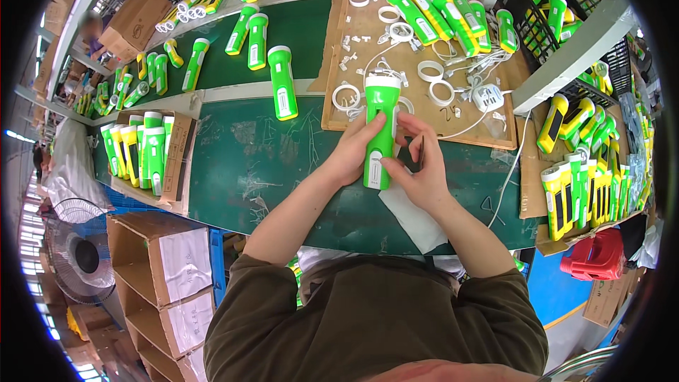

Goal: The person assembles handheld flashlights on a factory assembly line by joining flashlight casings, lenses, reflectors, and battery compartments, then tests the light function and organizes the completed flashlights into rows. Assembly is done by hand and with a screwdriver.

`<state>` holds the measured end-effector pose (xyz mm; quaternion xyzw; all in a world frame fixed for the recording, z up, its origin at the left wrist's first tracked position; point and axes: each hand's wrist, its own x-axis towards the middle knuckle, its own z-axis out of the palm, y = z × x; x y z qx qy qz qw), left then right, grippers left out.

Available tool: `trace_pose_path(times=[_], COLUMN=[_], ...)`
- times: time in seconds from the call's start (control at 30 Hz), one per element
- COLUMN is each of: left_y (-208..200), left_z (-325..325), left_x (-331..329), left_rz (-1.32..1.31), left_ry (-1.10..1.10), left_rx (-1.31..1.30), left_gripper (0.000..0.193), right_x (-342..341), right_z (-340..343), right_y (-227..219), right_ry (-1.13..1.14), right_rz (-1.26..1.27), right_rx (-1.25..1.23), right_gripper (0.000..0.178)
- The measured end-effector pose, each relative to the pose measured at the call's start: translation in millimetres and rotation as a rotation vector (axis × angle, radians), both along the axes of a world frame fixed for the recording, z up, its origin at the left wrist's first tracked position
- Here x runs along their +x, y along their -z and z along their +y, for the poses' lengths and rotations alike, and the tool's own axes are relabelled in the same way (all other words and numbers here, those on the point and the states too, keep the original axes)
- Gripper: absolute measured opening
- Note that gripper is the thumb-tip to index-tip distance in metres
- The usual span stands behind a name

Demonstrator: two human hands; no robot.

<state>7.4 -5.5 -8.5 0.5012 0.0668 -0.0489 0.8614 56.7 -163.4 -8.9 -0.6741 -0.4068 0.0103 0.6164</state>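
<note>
Over desk (pixel 237 138), your left hand (pixel 353 147) clamps green flashlight (pixel 382 102); right hand (pixel 424 175) touches, grip unclear.
Slackening could drop it.

Left hand (pixel 353 148) gripping green flashlight (pixel 382 99), right hand (pixel 426 173) touching.

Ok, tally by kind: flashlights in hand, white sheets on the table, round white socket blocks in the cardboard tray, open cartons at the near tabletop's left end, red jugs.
Held green flashlight: 1
White sheet: 1
Round white socket block: 1
Open carton: 1
Red jug: 1
Total: 5
</note>
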Motion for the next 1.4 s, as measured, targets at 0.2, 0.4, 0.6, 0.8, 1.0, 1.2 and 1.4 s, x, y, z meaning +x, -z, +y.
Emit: trace_pose_path(times=[0.2, 0.4, 0.6, 0.8, 1.0, 1.2, 1.4], left_y=[-4.6, -19.8, -12.0, -11.1, -3.7, -6.1, -0.8], left_z=[19.2, 34.1, 73.5, 69.4, 71.8, 65.7, 60.6], left_x=[-4.3, -0.6, -4.6, -7.3, -2.1, -3.8, -4.2], left_rz=[0.208, 0.030, -0.039, -0.003, -0.011, 0.003, -0.040], left_ry=[0.030, -0.352, -0.485, -0.485, -0.458, -0.447, -0.499], left_rx=[-0.231, 0.215, 0.008, 0.046, 0.021, 0.027, 0.130], left_gripper=[0.044, 0.043, 0.053, 0.062, 0.058, 0.056, 0.060], right_x=[4.1, 13.7, 29.4, 82.8, 125.1, 139.4, 28.1], right_z=[-6.0, -6.1, -6.7, 34.8, 94.4, 102.2, 84.2], right_y=[15.5, -4.8, 0.7, -44.3, -21.0, -8.1, -45.8], right_ry=[-0.005, 0.139, 0.240, 0.279, 0.137, 0.145, 0.000], right_rz=[0.110, 0.167, -0.252, -0.290, -0.507, -0.559, 0.411], right_rx=[0.054, -0.159, -0.224, -0.551, -0.823, -0.860, -0.118], right_gripper=[0.019, 0.008, 0.020, 0.022, 0.025, 0.027, 0.026])
